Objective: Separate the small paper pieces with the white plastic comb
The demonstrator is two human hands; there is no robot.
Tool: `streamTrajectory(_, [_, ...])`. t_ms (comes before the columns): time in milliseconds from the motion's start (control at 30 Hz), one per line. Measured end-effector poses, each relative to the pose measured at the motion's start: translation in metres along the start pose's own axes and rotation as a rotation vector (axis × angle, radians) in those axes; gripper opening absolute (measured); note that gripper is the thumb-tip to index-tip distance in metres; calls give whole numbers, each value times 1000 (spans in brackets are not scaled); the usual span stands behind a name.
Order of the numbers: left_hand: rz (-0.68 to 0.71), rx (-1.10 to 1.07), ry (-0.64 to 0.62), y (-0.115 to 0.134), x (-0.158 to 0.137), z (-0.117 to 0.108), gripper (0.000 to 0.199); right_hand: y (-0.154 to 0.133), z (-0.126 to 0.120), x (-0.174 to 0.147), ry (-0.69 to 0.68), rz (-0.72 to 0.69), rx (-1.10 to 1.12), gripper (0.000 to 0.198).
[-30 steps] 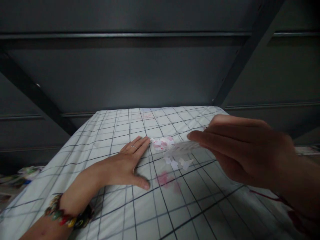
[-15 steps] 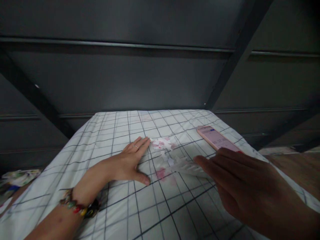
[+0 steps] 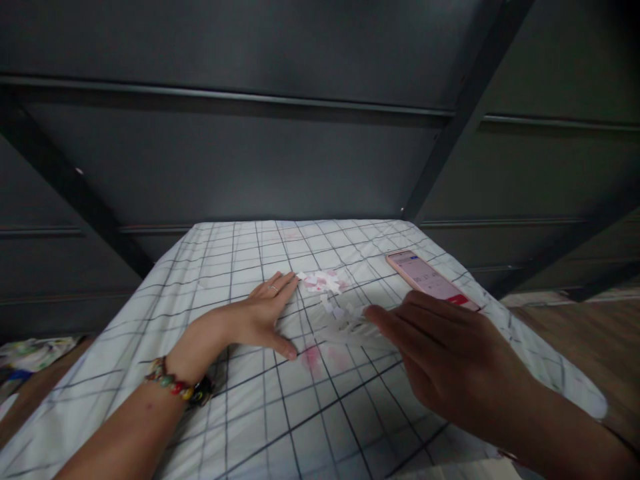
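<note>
My left hand [image 3: 257,320] lies on the white checked cloth [image 3: 240,407] with fingers stretched out and thumb apart. It wears a ring and a beaded bracelet. Just past its fingertips is a small heap of torn white and pink paper scraps [image 3: 320,281]. Several more white scraps [image 3: 333,307] lie nearer to me. My right hand [image 3: 440,353] is closed on a pale, see-through, blurred thing [image 3: 360,332] that reaches left over the cloth towards these scraps. Its kind cannot be made out. Pink stains [image 3: 313,359] mark the cloth between my hands.
A phone [image 3: 430,277] with a lit screen lies beyond my right hand, partly covered by it. Dark panels [image 3: 280,160] with metal bars stand behind the cloth-covered surface. Wooden floor [image 3: 565,333] shows at right, and a crumpled patterned item [image 3: 37,353] lies low at left.
My right hand has moved left with the pale thing, which is now closer to the scraps. My left hand stays flat on the cloth. The view has shifted slightly.
</note>
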State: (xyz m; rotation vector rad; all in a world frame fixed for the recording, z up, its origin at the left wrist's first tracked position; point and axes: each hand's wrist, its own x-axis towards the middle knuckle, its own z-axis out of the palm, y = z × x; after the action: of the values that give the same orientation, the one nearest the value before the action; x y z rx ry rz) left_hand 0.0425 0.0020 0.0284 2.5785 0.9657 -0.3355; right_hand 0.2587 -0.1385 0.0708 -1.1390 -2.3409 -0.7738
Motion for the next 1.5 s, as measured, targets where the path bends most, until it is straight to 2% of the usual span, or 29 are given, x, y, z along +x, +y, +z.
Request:
streamTrajectory(233, [-75, 8, -63, 1, -3, -4, 126, -6, 6, 10, 6, -55, 102, 35])
streamTrajectory(400, [-107, 33, -120, -2, -8, -7, 125, -4, -6, 6, 0, -114, 163, 33])
streamTrajectory(500, [-138, 35, -147, 2, -11, -11, 124, 0, -12, 1, 26, -71, 95, 32])
streamTrajectory(600, [-165, 33, -155, 7, -13, -14, 124, -3, -14, -6, -11, -17, -28, 30])
streamTrajectory(700, [-182, 40, -158, 10, -13, -14, 124, -14, -14, -10, -49, -2, -65, 30])
streamTrajectory(800, [-194, 39, -167, 8, -18, -10, 121, -32, -14, -8, -31, 11, -23, 32])
streamTrajectory(1000, [-109, 59, -128, -9, -62, 15, 107, -56, -17, 10, 17, -23, 67, 32])
streamTrajectory(1100, [-66, 62, -55, -20, -92, 29, 96, -52, -22, 13, -24, -1, -10, 32])
streamTrajectory(1200, [-81, 65, -39, -29, -114, 39, 96, -47, -25, 9, -95, 46, -126, 31])
streamTrajectory(1333, [-96, 76, -27, -33, -126, 43, 95, -58, -26, 6, -120, 54, -136, 28])
streamTrajectory(1500, [-115, 81, -31, -32, -135, 46, 95, -88, -30, 20, -84, 59, 13, 27])
